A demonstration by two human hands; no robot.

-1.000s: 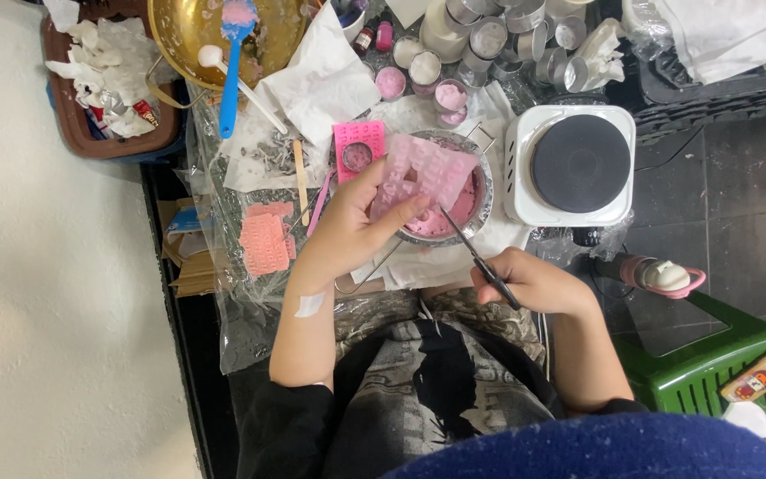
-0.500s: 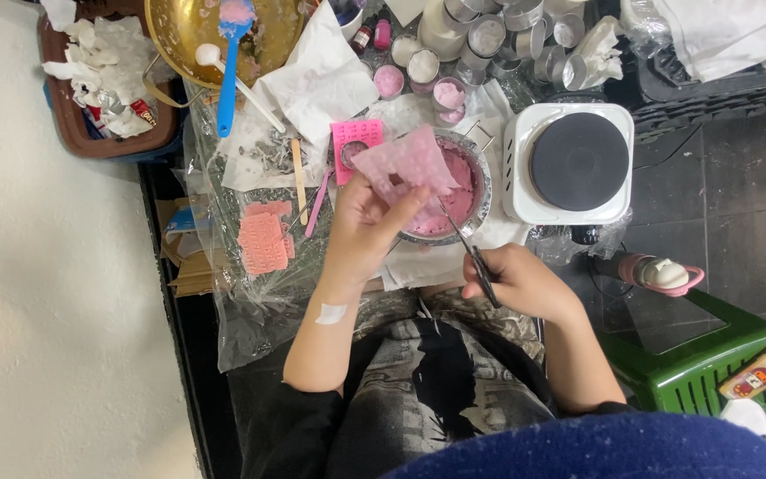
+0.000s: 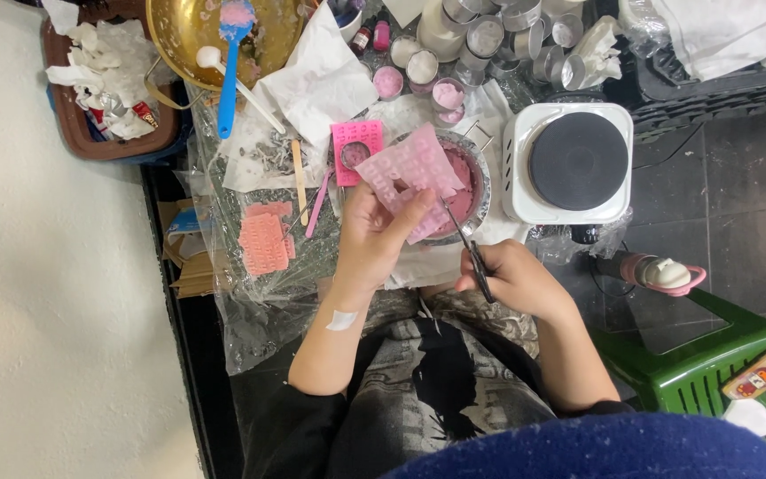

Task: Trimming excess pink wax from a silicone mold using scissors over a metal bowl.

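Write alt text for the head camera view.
Seen from above, the left hand holds a pale pink mould sheet over a metal bowl of pink wax, while the right hand works a thin dark tool against it. A white hotplate sits beside the bowl.

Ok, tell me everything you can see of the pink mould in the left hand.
The pink mould is a thin, bendy-looking sheet, pale pink, with rows of small raised shapes. The left hand pinches its lower edge, holding it tilted above the metal pot. The thin tool in the right hand reaches its lower edge.
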